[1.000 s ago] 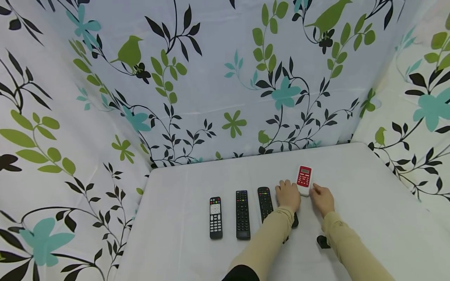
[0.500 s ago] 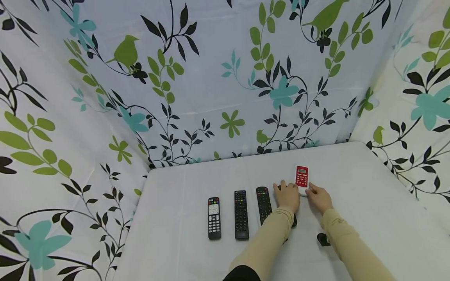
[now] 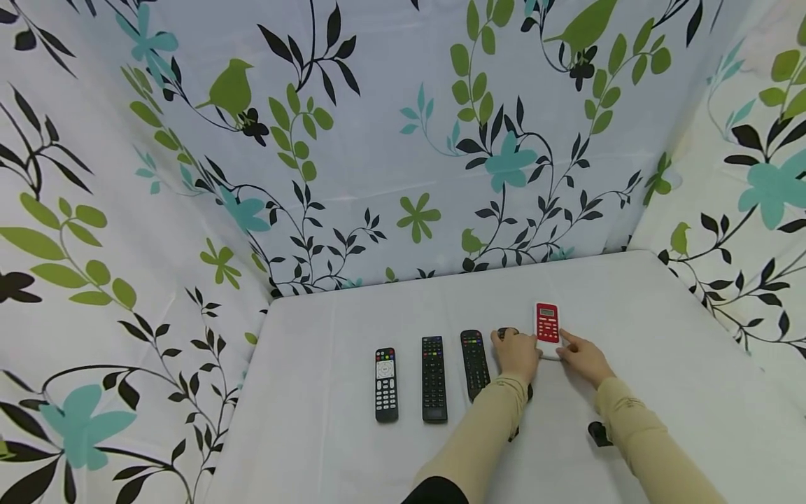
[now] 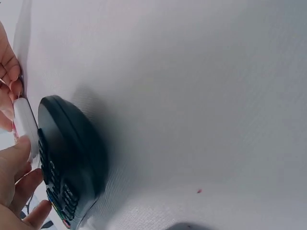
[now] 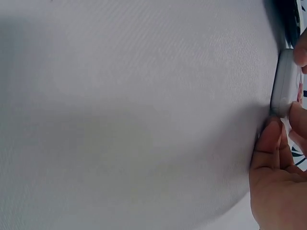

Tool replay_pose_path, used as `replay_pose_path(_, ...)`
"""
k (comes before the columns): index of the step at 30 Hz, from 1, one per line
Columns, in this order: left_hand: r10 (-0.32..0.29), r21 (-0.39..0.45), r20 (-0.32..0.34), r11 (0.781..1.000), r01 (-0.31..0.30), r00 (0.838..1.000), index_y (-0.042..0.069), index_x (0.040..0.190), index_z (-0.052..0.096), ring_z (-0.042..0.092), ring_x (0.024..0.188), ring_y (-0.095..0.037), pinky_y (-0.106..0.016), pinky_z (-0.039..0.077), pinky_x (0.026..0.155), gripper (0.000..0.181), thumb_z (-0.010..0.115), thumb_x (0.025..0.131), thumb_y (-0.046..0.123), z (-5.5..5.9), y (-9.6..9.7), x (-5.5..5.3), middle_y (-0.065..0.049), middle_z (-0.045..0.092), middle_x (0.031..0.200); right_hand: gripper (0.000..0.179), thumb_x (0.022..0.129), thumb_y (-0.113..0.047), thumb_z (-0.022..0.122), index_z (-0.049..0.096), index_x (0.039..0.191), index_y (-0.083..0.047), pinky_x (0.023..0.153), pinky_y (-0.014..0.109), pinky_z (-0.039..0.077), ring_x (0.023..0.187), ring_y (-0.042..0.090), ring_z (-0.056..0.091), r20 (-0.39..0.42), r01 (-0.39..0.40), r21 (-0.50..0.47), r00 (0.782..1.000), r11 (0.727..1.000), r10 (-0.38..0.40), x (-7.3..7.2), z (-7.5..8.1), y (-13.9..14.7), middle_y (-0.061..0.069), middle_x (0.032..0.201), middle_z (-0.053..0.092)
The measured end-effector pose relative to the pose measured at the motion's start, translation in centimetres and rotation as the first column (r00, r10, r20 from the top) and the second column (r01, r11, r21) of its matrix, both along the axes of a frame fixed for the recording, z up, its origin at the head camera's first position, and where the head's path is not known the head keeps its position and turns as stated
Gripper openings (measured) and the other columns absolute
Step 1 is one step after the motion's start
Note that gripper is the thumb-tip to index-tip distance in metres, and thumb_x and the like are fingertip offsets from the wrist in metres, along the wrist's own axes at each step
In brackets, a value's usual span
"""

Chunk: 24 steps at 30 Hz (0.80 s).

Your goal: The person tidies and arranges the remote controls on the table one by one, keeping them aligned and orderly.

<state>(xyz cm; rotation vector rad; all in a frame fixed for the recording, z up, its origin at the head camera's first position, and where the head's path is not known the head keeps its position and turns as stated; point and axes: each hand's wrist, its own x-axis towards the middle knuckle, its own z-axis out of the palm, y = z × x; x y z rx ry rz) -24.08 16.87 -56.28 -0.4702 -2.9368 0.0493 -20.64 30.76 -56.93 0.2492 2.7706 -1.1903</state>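
Observation:
A white remote control with a red key face and small display [image 3: 548,325] lies on the white table. My right hand [image 3: 584,357] pinches its lower right corner between thumb and fingers; in the right wrist view the right fingers [image 5: 269,143] sit low at the end of the white casing [image 5: 283,84]. My left hand [image 3: 518,355] lies over a black remote [image 4: 72,148], its fingertips on the keys, while the left thumb [image 4: 18,152] touches the white remote. In the head view the left hand and sleeve cover most of that black remote.
Left of the hands, a black remote [image 3: 475,364], a long black remote [image 3: 434,381] and a black remote with pale keys [image 3: 386,385] lie side by side. A black object [image 3: 599,434] is by the right sleeve. Leaf-patterned cloth [image 3: 352,175] hangs behind the table.
The red-and-white remote has shifted slightly toward me and to the right. My right hand has moved right and closed on its corner; the left hand stays over the black remote.

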Motion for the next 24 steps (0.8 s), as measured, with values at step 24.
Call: replay_pose_path(24,-0.107,-0.094,-0.012,0.990,0.106,0.994,0.043,0.119,0.059,0.045,0.124,-0.003,-0.034,0.030,0.107,0.044,0.047,0.082,0.065,-0.4,-0.8,3.2,0.020,0.059,0.118,0.060,0.093,-0.027,0.053,0.031,0.140,0.002,0.064,0.027,0.041,0.073,0.014,0.047,0.087,-0.064,-0.044,0.994,0.997,0.068,2.9,0.1,1.3,0.010,0.085,0.056)
